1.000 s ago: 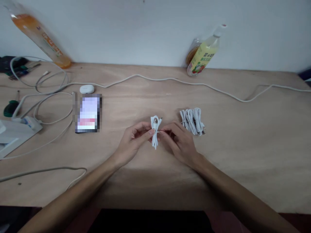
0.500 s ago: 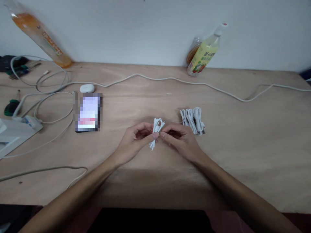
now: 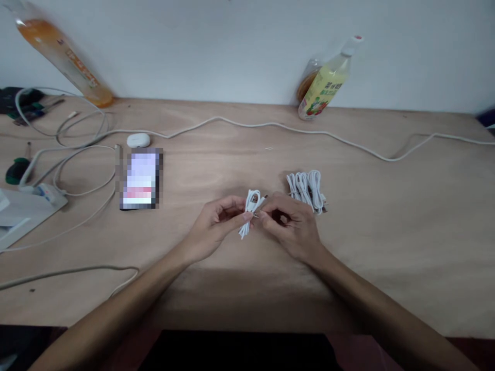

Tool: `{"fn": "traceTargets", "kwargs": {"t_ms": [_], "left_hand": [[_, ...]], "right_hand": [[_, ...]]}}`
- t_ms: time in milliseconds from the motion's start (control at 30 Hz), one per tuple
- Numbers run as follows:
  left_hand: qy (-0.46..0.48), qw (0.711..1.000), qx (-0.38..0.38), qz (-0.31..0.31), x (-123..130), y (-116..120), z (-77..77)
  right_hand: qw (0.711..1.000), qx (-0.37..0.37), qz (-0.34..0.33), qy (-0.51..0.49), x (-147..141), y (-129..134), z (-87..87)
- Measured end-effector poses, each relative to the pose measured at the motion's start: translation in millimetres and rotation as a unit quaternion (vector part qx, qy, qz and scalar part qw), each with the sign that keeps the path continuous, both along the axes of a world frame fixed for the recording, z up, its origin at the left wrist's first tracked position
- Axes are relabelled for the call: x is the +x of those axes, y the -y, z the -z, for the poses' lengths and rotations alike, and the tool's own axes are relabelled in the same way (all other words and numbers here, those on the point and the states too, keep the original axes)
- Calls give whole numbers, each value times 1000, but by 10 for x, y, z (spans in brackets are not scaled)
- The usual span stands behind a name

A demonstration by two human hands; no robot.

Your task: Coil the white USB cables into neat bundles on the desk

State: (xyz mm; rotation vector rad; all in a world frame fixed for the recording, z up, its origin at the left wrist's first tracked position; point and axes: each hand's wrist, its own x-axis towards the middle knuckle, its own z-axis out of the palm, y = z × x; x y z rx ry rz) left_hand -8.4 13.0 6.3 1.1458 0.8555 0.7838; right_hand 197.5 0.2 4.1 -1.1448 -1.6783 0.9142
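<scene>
Between the thumb and fingers of my left hand (image 3: 217, 222) is a folded white charging cable (image 3: 252, 200), held upright over the middle of the table. Its loops stand above the thumb and the lower bends stick out below. One connector end points up and right from the bundle. My right hand (image 3: 293, 222) is pinched just right of the cable, at a short thin white tie (image 3: 256, 215) that runs to the bundle's middle. Several more white cable bundles (image 3: 306, 190) lie side by side on the table, just beyond my right hand.
A phone (image 3: 141, 178) and a white earbud case (image 3: 138, 140) lie to the left. One long white cord (image 3: 247, 124) crosses the table behind. An orange drink bottle (image 3: 64, 62) and a yellow drink bottle (image 3: 325, 85) stand by the wall. A green-handled screwdriver (image 3: 17, 170) lies far left.
My right hand has turned slightly and drawn a little away from the cable, with the thin tie now showing at its fingertips. The left hand keeps its hold.
</scene>
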Motion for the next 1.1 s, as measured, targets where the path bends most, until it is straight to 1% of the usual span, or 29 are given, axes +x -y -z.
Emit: {"fn": "traceTargets", "kwargs": {"t_ms": [167, 333, 433, 533, 667, 767, 933, 1033, 1100], "left_hand": [[25, 1000, 8, -16, 16, 17, 17], [32, 999, 20, -34, 30, 23, 50], [31, 999, 26, -33, 36, 21, 51], [30, 999, 22, -39, 43, 19, 51], [36, 998, 8, -47, 54, 16, 59], [48, 998, 6, -51, 67, 15, 57], [52, 996, 1, -72, 83, 25, 46], [47, 995, -4, -92, 84, 25, 58], [48, 994, -6, -103, 83, 18, 72]], "right_hand": [[996, -73, 27, -52, -32, 14, -7], [983, -150, 23, -102, -48, -9, 22], [965, -214, 20, -149, -63, -29, 40], [937, -289, 1, -194, -78, -39, 53], [909, -353, -15, -223, -79, -39, 48], [897, -375, -28, -231, -69, -37, 25], [886, -381, -39, -263, -73, -35, -8], [890, -374, -35, -260, -77, -30, 8], [902, -352, -34, -247, -76, -24, 30]]}}
